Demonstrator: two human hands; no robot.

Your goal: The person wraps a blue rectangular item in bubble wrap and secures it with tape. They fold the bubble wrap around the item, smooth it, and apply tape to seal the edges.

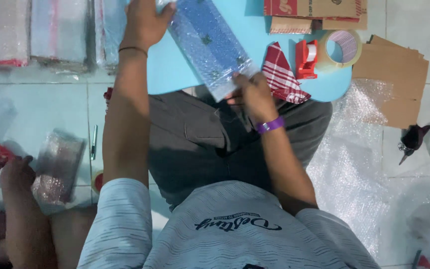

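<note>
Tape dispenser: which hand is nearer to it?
Right. The right hand grips the bubble-wrapped parcel's near end, close to the tape dispenser; the left hand holds the far end, farther away.

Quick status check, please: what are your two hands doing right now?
Left hand grips far end of the bubble-wrapped blue package. Right hand pinches its near end. Red tape dispenser and checked cloth alongside, not blocking.

Bubble-wrapped parcel (pixel 207 47) held over a low table (pixel 175 74).
Left hand (pixel 145 22) grips its far end, right hand (pixel 252 92) its near end; folded cloth (pixel 282 74), then tape dispenser (pixel 307 59), lie right.
</note>
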